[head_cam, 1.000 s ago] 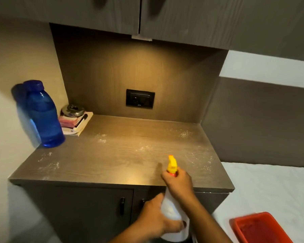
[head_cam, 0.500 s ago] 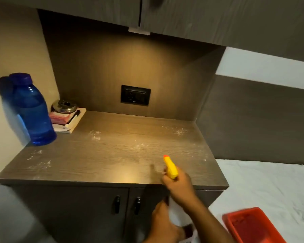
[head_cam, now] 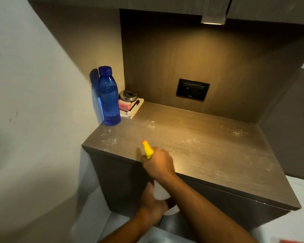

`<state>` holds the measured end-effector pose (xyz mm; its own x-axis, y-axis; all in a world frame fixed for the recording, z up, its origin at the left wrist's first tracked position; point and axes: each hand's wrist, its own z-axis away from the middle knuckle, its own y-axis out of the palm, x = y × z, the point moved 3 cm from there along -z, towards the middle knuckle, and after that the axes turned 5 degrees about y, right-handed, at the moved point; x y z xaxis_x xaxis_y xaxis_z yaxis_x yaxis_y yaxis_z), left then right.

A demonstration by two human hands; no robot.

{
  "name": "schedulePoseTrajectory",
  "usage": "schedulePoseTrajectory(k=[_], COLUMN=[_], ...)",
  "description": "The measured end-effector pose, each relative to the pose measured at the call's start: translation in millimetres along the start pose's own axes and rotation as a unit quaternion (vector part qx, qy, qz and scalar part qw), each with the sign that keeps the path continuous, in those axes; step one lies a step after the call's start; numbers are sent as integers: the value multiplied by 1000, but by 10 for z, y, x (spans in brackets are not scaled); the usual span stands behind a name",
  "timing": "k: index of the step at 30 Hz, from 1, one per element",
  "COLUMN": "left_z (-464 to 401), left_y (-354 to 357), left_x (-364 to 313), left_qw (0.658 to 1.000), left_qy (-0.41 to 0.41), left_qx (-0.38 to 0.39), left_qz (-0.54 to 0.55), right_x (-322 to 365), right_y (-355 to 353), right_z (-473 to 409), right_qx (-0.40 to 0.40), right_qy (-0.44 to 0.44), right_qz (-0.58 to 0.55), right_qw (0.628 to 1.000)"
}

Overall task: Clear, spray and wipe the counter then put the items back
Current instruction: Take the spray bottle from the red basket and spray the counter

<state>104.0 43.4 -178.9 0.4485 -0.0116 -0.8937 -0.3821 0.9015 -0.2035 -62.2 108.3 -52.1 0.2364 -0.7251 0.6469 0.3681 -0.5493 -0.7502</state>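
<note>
A white spray bottle with a yellow nozzle (head_cam: 147, 149) is held at the counter's front edge. My right hand (head_cam: 158, 164) grips its trigger head, with the nozzle aimed toward the back left. My left hand (head_cam: 151, 202) wraps the bottle's white body (head_cam: 161, 192) from below. The brown wooden counter (head_cam: 209, 155) carries scattered white droplets and specks. In its back left corner a blue water bottle (head_cam: 109, 97) stands upright. Beside it a metal ashtray (head_cam: 127, 95) rests on pink items, a notepad (head_cam: 132, 111) and a black pen.
A black wall socket (head_cam: 192, 89) sits in the back panel. Upper cabinets with a light strip (head_cam: 212, 21) hang above. A white wall (head_cam: 33, 102) closes the left side. A red tray corner (head_cam: 295, 241) shows at the bottom right on white bedding.
The view has swung left and closer, so the counter now sits to the right. The spray nozzle has turned toward the back left. Both hands keep hold of the bottle.
</note>
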Motion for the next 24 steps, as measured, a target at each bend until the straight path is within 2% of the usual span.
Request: schedulePoseTrajectory(k=[1,2,3,5,7,12,15,18,24], left_z=[15,-135,-125,-300,-240,2,194,313,637], left_y=[577,809,872,1379,1737,2611,2968,3331,4241], left_x=[-411,-639,-694,-889,-922,-1185,-1262,-1217,-1143], left_qw=[998,987,977,975,963,919,901,890,869], left_qy=[31,81,123,110,99,184,210,238,268], left_qx=[19,127,157,164,227,329,358,360,366], left_qz=[-45,-49,-79,-97,-106,-115,-124,-143,-197], right_x=[-141,-295,-444,-793,-1158,-1996,-2365,-2666,-3578], right_y=[-142,-290,-430,-750,-1050,-1650,-1900,-2067,-2312], right_z=[-19,-35,-43,20,153,559,792,1023,1789], right_qx=[-28,-49,-68,-121,-180,-282,-301,-290,-292], right_qy=[26,47,61,94,134,222,246,233,277], right_qz=[-7,-9,-7,2,3,-73,-91,-149,-78], right_qw=[999,998,996,988,974,931,917,916,912])
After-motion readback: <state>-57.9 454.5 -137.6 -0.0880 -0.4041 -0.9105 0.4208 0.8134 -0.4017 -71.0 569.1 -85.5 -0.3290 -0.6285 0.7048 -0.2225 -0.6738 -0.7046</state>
